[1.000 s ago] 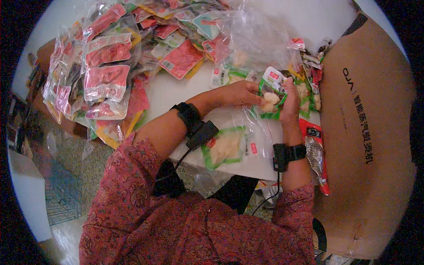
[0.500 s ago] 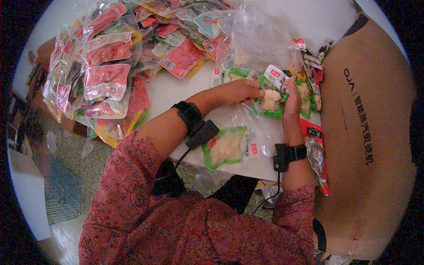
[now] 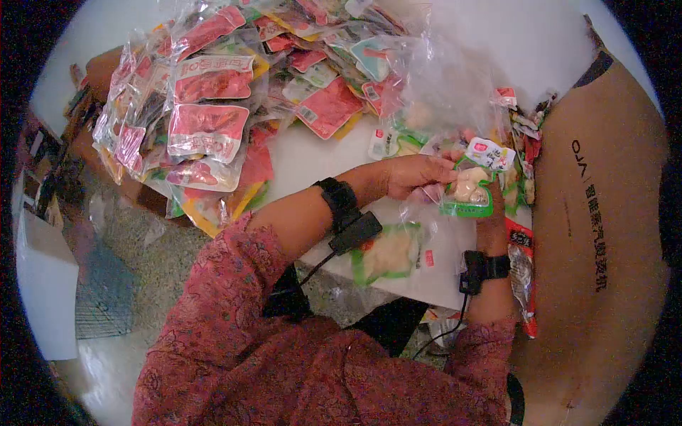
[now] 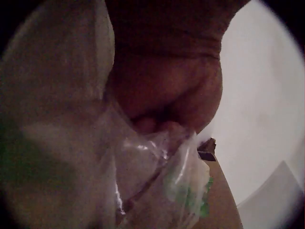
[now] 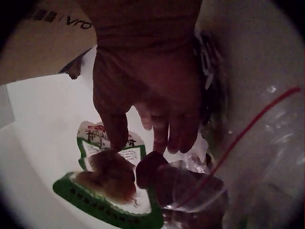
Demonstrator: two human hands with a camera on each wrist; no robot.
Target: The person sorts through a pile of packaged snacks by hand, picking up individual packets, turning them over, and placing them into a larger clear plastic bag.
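Observation:
My right hand pinches a green-edged snack pouch with pale pieces showing through its window, the thumb on its printed side. In the head view that pouch covers most of the right hand's fingers. My left hand comes in from the left, its fingertips at the pouch's edge. Its curled fingers grip a clear plastic bag, which has a red strip along its mouth. Below the hands, a similar green-edged pouch lies flat on the white table under clear plastic.
A large heap of red-labelled packets fills the table's left and back. More clear plastic lies behind the hands. On the right stand a tall cardboard box and, beside it, a red and silver packet.
The head view has swung, so everything sits farther right and lower. The pouch has turned between the hands, its label now leaning right and its window tilted, and it covers more of the right hand.

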